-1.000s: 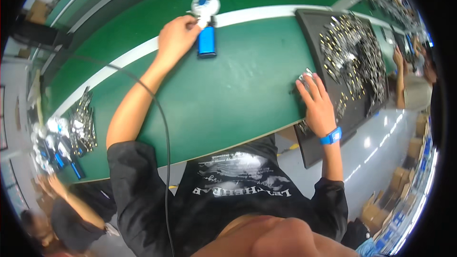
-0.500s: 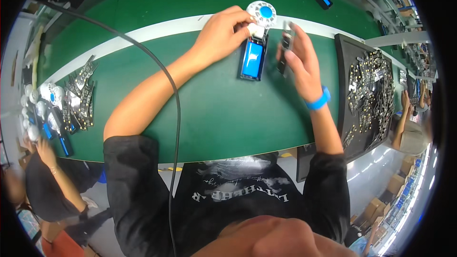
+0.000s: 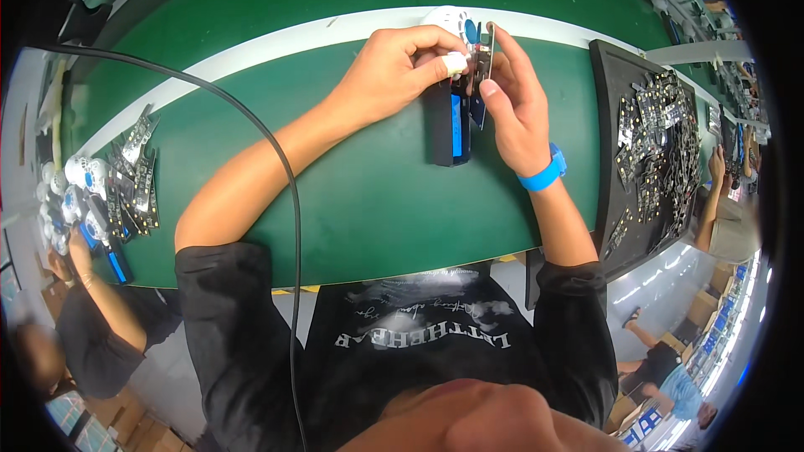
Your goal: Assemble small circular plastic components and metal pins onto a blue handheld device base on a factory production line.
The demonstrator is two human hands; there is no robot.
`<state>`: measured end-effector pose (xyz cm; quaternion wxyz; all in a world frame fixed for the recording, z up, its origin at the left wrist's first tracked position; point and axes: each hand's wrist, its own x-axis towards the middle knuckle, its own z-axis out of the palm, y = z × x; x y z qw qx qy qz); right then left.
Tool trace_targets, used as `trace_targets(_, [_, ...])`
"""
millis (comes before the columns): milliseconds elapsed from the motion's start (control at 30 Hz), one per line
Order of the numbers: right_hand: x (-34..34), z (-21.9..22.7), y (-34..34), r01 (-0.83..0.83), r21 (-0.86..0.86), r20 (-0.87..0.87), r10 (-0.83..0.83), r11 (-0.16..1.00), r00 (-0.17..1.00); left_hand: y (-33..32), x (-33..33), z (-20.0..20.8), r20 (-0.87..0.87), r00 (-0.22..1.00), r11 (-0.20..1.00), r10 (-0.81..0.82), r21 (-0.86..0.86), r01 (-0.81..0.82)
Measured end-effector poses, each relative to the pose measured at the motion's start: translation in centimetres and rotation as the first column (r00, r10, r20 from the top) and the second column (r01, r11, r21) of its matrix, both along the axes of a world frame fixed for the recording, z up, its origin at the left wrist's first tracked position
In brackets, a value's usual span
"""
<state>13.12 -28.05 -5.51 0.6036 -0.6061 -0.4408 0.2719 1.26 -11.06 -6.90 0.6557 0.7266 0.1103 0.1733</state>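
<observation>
A device with a white round head point(image 3: 446, 20) and a long black housing point(image 3: 444, 130) with a blue insert lies on the green table in front of me. Close to the joint of head and housing, my left hand point(image 3: 410, 63) is closed in a pinch. Something small and white point(image 3: 455, 62) shows at its fingertips; whether it is a part or a finger cover I cannot make out. My right hand point(image 3: 519, 105) grips a narrow circuit board point(image 3: 483, 67) by its edges, upright beside the housing. The board partly hides the round head and its blue centre.
A black tray point(image 3: 605, 159) of circuit boards point(image 3: 657, 142) stands on the right. More boards point(image 3: 138, 188) lie at the left, beside several white round-headed devices point(image 3: 75, 192) and a co-worker's hand point(image 3: 79, 255). A black cable point(image 3: 289, 176) hangs across my left side.
My right hand has brought the circuit board left, against the device. The housing now shows its side, with its blue insert narrower in view. My left hand stays near the joint.
</observation>
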Motion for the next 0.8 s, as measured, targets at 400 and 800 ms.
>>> trace_targets(400, [-2.3,0.3,-2.4,0.100,-0.129,0.069,-0.092,0.986,0.993,-1.2,-0.7,0.9,0.204,0.977,0.895,0.060,0.422,-0.143])
trace_targets(800, [-2.6,1.1,-2.5,0.169,-0.136,0.471,-0.086,0.976,0.878,-2.0,-1.6,3.1,0.251,0.963,0.491,0.095,0.830,-0.265])
